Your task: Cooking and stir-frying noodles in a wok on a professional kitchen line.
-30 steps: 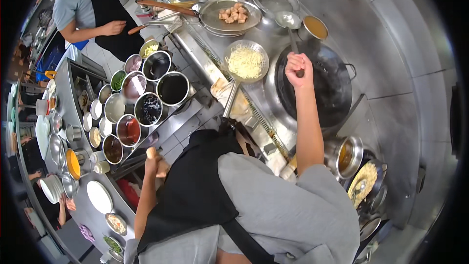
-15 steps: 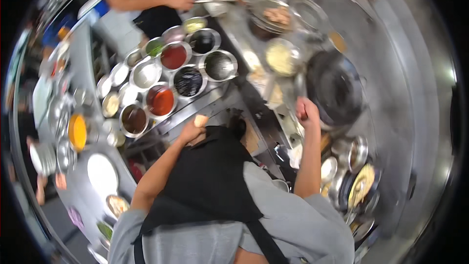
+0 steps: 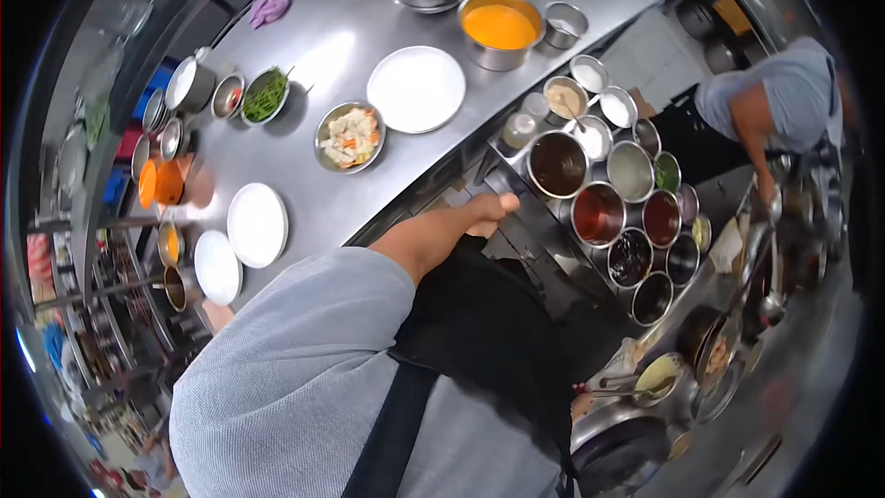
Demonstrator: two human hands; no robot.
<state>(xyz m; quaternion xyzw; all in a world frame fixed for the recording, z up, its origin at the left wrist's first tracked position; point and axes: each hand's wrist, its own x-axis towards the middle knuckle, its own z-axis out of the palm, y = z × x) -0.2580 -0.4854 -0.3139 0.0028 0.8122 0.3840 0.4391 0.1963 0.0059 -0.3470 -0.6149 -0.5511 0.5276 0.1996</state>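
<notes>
My left hand is in front of my black apron, with the fingers loosely curled closed and nothing seen in them. It is near the steel pots of sauce, closest to one with dark brown sauce. A small skin-coloured patch of my right hand shows at the apron's edge, by a dark wok. The apron hides the rest, and its grip does not show. Beside that patch, long handles reach to a bowl of pale yellow contents.
To the left runs a steel counter with a large white plate, a bowl of chopped vegetables, a bowl of greens and a pot of orange liquid. A co-worker stands at the right, beyond the sauce pots.
My view has swung left, bringing the plated counter in front of me and the wok to the lower right. My right fist showed plainly by the wok before; now it is mostly hidden.
</notes>
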